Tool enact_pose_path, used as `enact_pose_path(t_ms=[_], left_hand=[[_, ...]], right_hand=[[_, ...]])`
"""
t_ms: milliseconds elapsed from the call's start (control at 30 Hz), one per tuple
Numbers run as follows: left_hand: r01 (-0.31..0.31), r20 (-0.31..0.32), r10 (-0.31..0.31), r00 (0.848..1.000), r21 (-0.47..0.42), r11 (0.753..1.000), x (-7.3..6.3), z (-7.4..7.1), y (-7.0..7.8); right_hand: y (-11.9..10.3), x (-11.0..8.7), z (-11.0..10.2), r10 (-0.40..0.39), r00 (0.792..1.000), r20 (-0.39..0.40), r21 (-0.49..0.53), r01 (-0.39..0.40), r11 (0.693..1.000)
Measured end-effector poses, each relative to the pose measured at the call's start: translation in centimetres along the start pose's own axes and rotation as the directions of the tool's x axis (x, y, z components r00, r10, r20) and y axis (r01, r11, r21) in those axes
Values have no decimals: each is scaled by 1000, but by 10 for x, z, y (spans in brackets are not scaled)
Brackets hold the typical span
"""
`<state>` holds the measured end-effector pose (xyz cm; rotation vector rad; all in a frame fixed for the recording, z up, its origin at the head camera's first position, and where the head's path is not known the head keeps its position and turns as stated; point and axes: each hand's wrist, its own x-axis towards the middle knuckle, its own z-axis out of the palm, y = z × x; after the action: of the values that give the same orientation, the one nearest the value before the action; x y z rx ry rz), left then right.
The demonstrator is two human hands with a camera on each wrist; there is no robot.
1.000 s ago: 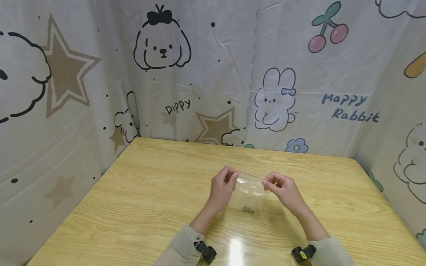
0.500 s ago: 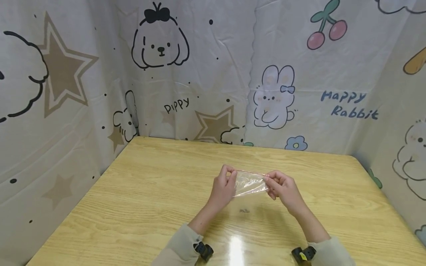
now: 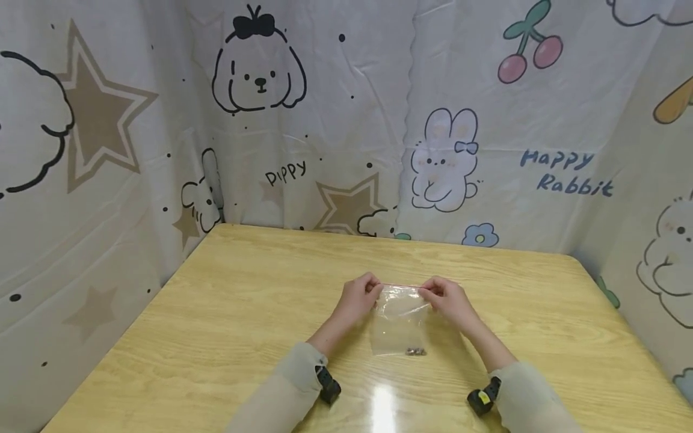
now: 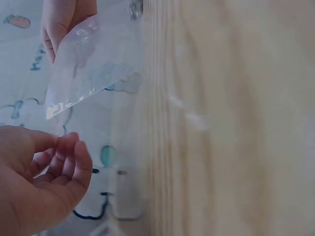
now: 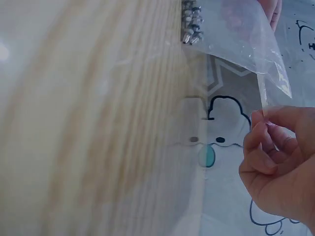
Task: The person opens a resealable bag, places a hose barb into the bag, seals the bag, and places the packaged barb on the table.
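Note:
A clear plastic zip bag [image 3: 399, 322] with a red line along its top edge hangs between my hands, over the table. My left hand [image 3: 358, 296] pinches its top left corner between thumb and fingers. At the top right corner my right hand [image 3: 445, 297] pinches the same edge. Several small shiny metal pieces [image 3: 415, 352] lie gathered in the bag's bottom right corner. The right wrist view shows these silvery pieces [image 5: 192, 22] larger, but their exact kind is unclear. Whether the bag's mouth is sealed cannot be told.
The wood-grain table [image 3: 260, 313] stretches around the hands on all sides. Behind it and at both sides hangs a pale curtain [image 3: 335, 132] printed with cartoon animals and stars. A bright light reflection [image 3: 383, 406] shows near the front.
The bag was lifted and creased half a second ago and now hangs down flatter. The metal pieces have shifted to its right corner. My hands have come slightly closer together.

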<state>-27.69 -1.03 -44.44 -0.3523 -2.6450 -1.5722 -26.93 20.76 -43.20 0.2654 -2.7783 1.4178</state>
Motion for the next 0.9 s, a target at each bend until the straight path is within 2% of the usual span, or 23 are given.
enact_pose_path(t_ms=[167, 300, 433, 600, 900], left_hand=[[13, 7, -14, 1000, 59, 998, 11, 3, -8], [4, -10, -3, 1000, 137, 991, 15, 5, -16], [38, -42, -31, 999, 185, 982, 17, 7, -24], [99, -52, -91, 995, 202, 974, 15, 8, -26], [142, -74, -130, 989, 194, 971, 13, 10, -23]], right_hand=[[8, 10, 7, -39, 999, -32, -127, 34, 991], [15, 14, 11, -33, 999, -31, -162, 28, 986], [20, 16, 16, -11, 1000, -6, -186, 10, 982], [24, 16, 21, 29, 999, 34, -221, -21, 975], [22, 16, 22, 66, 997, 31, -233, -57, 971]])
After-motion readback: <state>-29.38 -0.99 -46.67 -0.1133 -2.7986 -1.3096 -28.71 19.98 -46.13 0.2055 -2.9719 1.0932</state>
